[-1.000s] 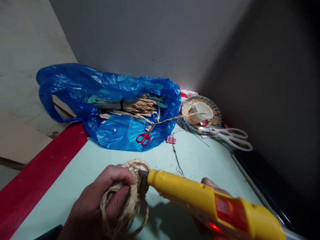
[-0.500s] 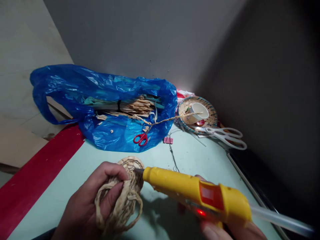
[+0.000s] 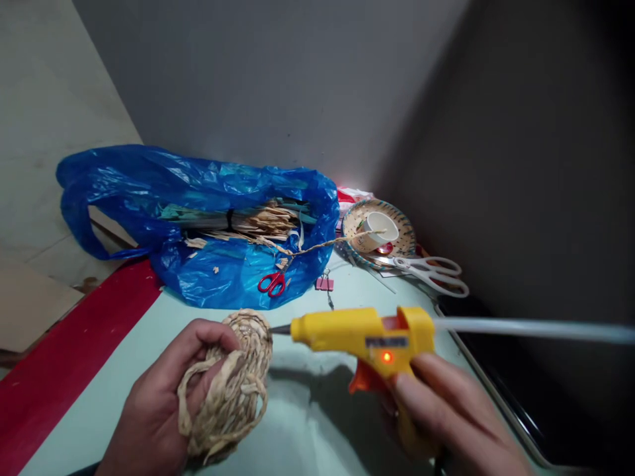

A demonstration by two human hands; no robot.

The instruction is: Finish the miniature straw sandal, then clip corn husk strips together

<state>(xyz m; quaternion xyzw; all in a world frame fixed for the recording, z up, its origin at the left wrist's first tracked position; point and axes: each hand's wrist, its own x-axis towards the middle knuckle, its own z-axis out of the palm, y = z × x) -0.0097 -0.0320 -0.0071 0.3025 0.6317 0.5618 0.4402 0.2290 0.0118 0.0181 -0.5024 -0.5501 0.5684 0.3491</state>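
Observation:
My left hand point(image 3: 163, 390) grips a coiled piece of braided straw cord point(image 3: 238, 396), its thumb and fingers pinching a loose strand against the coil. A loop of the cord hangs out on either side of the thumb. My right hand point(image 3: 451, 410) is wrapped round the handle of a yellow glue gun point(image 3: 342, 330) with a lit orange light. A long clear glue stick point(image 3: 526, 328) sticks out of its back. The gun's dark nozzle points left, at the upper right edge of the coil; whether it touches cannot be told.
Behind my hands a blue plastic bag point(image 3: 198, 281) holds bundled dried strips point(image 3: 268, 220). Red scissors point(image 3: 272, 284) lie on it, with a pink binder clip point(image 3: 325, 284) beside. A woven basket point(image 3: 404, 231) holds a paper cup point(image 3: 381, 228); white scissors point(image 3: 436, 271) rest against it. A dark flat object point(image 3: 501, 370) lies right.
The glue gun has swung from a tilted, side-turned pose to nearly level, its nozzle drawn slightly off the coil's face to its edge. My left hand keeps hold of the straw cord.

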